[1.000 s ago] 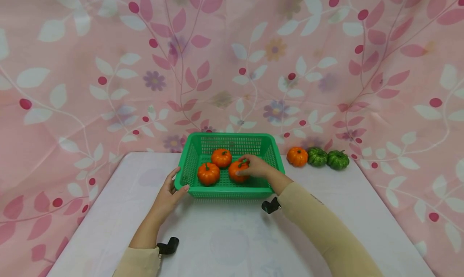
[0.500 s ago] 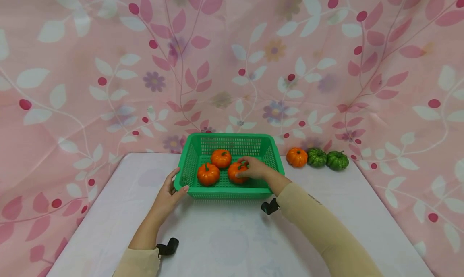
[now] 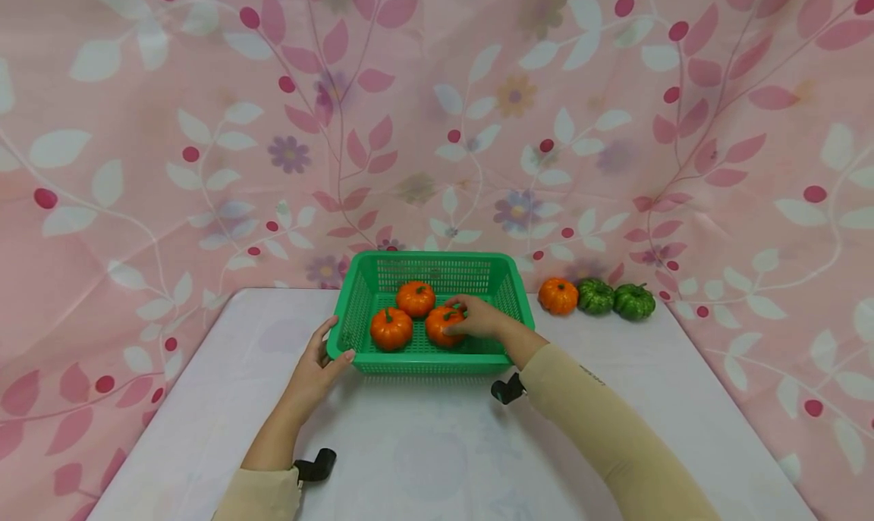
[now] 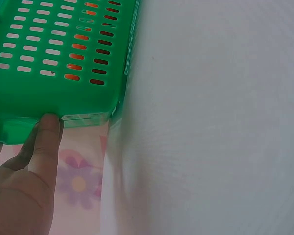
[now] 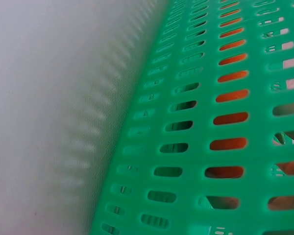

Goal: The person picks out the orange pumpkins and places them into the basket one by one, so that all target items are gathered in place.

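In the head view a green plastic basket (image 3: pixel 430 363) with slotted walls stands at the table's far side. Inside lie three orange pumpkins: a left one (image 3: pixel 391 329), a back one (image 3: pixel 416 299) and a right one (image 3: pixel 441 328). My right hand (image 3: pixel 481 318) reaches over the basket's front right and grips the right pumpkin, thumb in front and fingers over its top. At the front left corner, my left hand (image 3: pixel 315 369) holds the basket rim. The left wrist view shows this hand (image 4: pixel 27 188) against the rim. Basket slats (image 5: pixel 186 159) hide most of the right hand in its wrist view.
To the basket's right, an orange pumpkin (image 3: pixel 558 296) and two green pumpkins, one nearer (image 3: pixel 595 296) and one farther right (image 3: pixel 634 302), stand in a row on the white table (image 3: pixel 423 460). A pink floral cloth (image 3: pixel 410 127) hangs right behind the table.
My right hand has shifted the right pumpkin slightly left, toward the left pumpkin. The left hand keeps its place on the basket corner.
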### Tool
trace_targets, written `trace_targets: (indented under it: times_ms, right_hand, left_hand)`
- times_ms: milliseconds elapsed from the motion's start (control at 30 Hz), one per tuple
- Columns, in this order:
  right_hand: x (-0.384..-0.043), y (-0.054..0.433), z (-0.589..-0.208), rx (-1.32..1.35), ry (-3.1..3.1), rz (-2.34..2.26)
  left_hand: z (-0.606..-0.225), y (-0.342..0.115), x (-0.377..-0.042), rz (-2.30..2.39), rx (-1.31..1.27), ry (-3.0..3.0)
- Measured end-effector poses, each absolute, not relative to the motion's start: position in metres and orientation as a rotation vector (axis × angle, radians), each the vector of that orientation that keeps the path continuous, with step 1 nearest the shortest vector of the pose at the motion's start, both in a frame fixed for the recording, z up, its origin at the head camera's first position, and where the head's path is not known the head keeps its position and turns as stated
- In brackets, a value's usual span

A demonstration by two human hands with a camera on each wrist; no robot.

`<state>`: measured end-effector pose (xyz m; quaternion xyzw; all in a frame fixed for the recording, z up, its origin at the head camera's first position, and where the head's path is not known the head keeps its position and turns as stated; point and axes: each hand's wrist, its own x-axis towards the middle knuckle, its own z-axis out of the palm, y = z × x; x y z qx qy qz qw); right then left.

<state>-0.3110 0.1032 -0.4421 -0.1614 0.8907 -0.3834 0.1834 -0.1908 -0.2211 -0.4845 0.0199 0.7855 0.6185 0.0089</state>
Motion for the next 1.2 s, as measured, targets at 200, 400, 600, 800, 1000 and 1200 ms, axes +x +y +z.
trace_targets:
  times_ms: [200, 400, 600, 800, 1000, 1200]
  right_hand:
    - [-0.311, 0.104, -0.442, -0.459, 2.502, -1.094]
    - [-0.311, 0.104, -0.441, -0.459, 2.499, -1.099]
    - [-0.31, 0.105, -0.438, -0.462, 2.518, -1.093]
    - [-0.31, 0.108, -0.436, -0.527, 2.586, -1.077]
    - [-0.305, 0.113, -0.423, -0.581, 2.665, -1.09]
    - [-0.297, 0.119, -0.41, -0.614, 2.708, -1.1]
  left_hand:
    - [-0.485, -0.221, -0.191, 1.947, 0.063, 2.441]
    - [-0.484, -0.221, -0.191, 1.949, 0.068, 2.432]
    - [-0.485, -0.221, -0.191, 1.947, 0.069, 2.436]
    - [-0.486, -0.22, -0.192, 1.935, 0.062, 2.446]
    - [-0.486, -0.221, -0.192, 1.933, 0.056, 2.444]
    - [-0.486, -0.221, -0.192, 1.927, 0.055, 2.455]
